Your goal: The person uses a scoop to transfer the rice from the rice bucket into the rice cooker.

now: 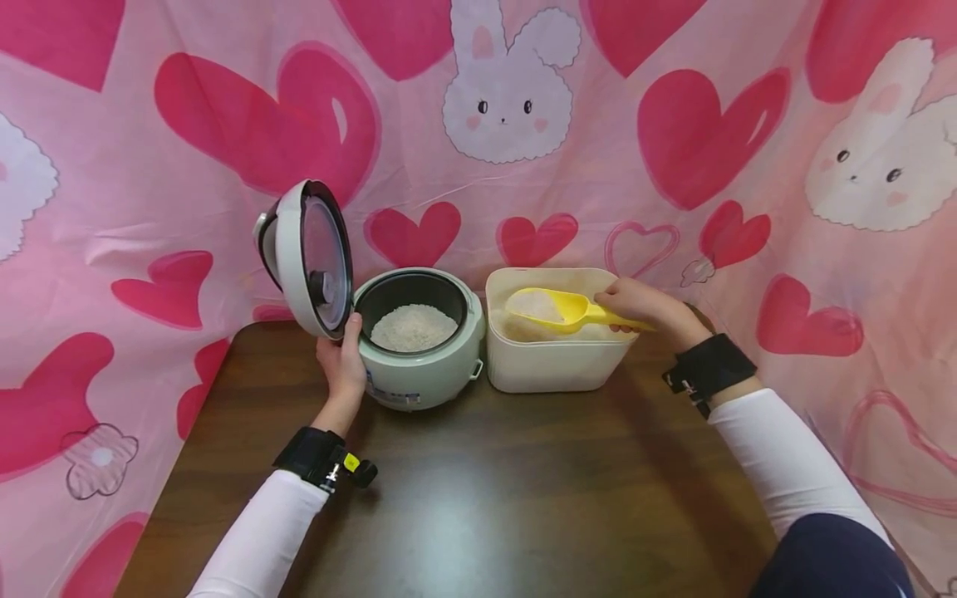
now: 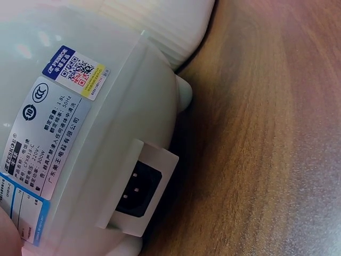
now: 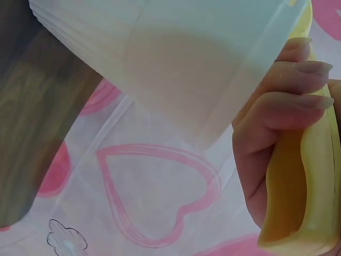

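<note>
A pale green rice cooker (image 1: pixel 419 378) stands on the table with its lid (image 1: pixel 295 266) raised to the left. White rice (image 1: pixel 414 328) lies in its dark inner pot. At the hinge side, my left hand (image 1: pixel 342 357) grips the cooker, thumb up by the lid's lower edge; its other fingers are mostly hidden. In the left wrist view the cooker's labels (image 2: pixel 48 138) and power socket (image 2: pixel 139 189) show. My right hand (image 1: pixel 631 303) holds a yellow scoop (image 1: pixel 571 311) by its handle, fingers curled round it. Rice fills the scoop, which is over a white bin (image 1: pixel 549 365).
The bin stands close beside the cooker's right side. Both are near the back edge of the brown wooden table (image 1: pixel 449 498). A pink curtain (image 1: pixel 419 174) with hearts and rabbits hangs behind and at both sides.
</note>
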Demonstrator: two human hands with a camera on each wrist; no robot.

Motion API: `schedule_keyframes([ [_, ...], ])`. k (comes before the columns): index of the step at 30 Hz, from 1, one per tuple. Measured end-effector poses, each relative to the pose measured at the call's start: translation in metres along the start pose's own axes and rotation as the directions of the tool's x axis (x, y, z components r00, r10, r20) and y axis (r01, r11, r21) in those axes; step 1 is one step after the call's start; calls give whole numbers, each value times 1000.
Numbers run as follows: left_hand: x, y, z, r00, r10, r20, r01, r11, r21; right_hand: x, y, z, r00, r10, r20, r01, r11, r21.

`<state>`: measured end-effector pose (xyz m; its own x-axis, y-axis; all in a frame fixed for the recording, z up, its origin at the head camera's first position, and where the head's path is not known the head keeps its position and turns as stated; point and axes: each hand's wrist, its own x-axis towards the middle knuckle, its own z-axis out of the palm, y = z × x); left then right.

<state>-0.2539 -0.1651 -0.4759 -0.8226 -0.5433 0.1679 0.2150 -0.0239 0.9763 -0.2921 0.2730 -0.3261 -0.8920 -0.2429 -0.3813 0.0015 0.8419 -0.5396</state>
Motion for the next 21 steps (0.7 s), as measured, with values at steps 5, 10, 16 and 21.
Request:
schedule_keyframes([
  [5, 1, 0, 0, 1000, -9, 9, 9, 1000, -5, -2, 3, -3, 1000, -3, 3, 3, 997, 78],
  [10, 2, -1, -1, 1000, -9, 5, 9, 1000, 0, -2, 1, -2, 1000, -7, 22, 3, 987, 160],
  [16, 0, 0, -1, 1000, -16, 3, 16, 1000, 8, 0, -13, 1, 998, -47, 34, 41, 986, 160],
  [21, 0, 1, 0, 1000, -5, -1, 5, 1000, 6, 10, -33, 4, 996, -92, 18, 89, 990, 112],
])
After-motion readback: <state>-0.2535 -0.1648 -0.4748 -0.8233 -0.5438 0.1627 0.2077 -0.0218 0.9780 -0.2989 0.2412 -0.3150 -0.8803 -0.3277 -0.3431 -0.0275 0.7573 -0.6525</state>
